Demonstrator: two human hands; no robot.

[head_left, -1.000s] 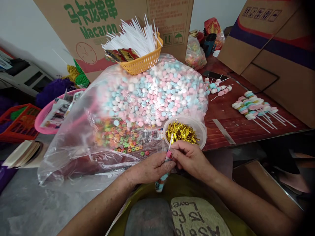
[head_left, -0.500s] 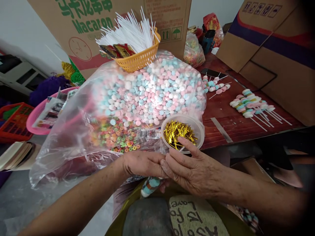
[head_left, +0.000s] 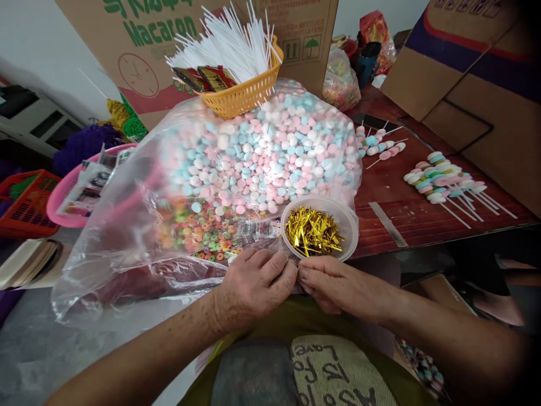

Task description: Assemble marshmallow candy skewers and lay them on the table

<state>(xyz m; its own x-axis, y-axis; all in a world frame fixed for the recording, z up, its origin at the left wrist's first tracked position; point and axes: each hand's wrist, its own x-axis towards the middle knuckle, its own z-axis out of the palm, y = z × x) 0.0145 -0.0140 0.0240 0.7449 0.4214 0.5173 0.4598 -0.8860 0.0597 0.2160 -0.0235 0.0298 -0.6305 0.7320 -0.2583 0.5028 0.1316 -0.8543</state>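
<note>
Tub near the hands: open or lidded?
Open: no lid covers the tub, and the gold strips inside lie exposed.

"Where's your camera?"

"On your head, looking forward and down; your left hand (head_left: 257, 283) and right hand (head_left: 338, 285) are near, low in view, the table (head_left: 382, 194) beyond, a cardboard box (head_left: 147, 84) farther back."

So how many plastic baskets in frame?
3 visible: a yellow basket of white sticks at the back of the clear bag; a pink basket left, partly behind the bag; an orange-red basket at the left edge. More may be hidden.
</note>
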